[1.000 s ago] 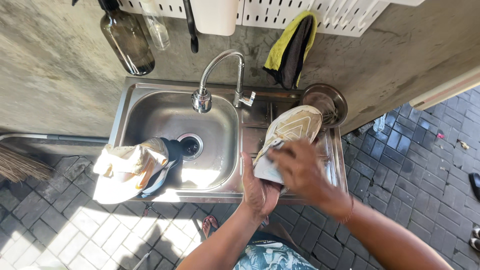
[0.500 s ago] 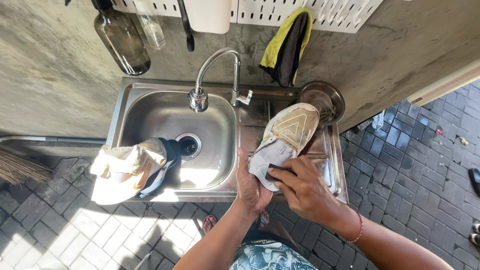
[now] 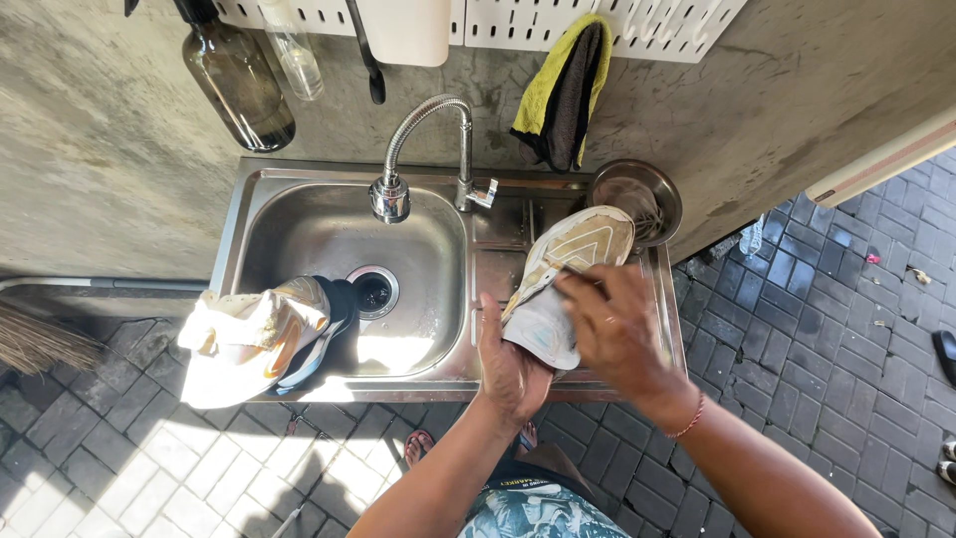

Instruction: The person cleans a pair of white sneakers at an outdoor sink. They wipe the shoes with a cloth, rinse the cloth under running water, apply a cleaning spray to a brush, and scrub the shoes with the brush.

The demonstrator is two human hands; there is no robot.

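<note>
A pale sneaker lies sole up over the drainboard of a steel sink. My left hand grips the shoe's heel end from below. My right hand lies on the sole, closed on a small dark brush whose tip shows past the fingers. A second sneaker with dark and orange parts rests on the sink's front left edge under a cream cloth.
A curved tap stands behind the basin. A steel bowl sits at the drainboard's back corner. On the wall hang a brown bottle, a yellow and dark cloth and a white pegboard. A broom lies at left.
My right hand slid down the sole toward the heel, then back up toward the middle of the shoe. The left hand kept its hold on the heel.
</note>
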